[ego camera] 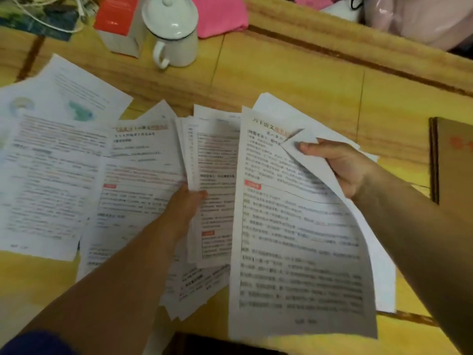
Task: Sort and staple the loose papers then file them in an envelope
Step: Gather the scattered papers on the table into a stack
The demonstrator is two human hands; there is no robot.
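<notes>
Hand point(343, 167) w/ curled printed papers point(299, 239)

Two bare forearms enter from bottom edge. Left hand point(185, 203) and right hand point(340, 166) bare, no gloves. No rings, watch or bracelet visible on parts showing. Dark blue sleeve point(38, 343) at lower left corner, on left upper arm, short-sleeve cut, plain fabric, blurred. Right arm bare up to frame edge. Fingernails short, detail blurred.
</notes>
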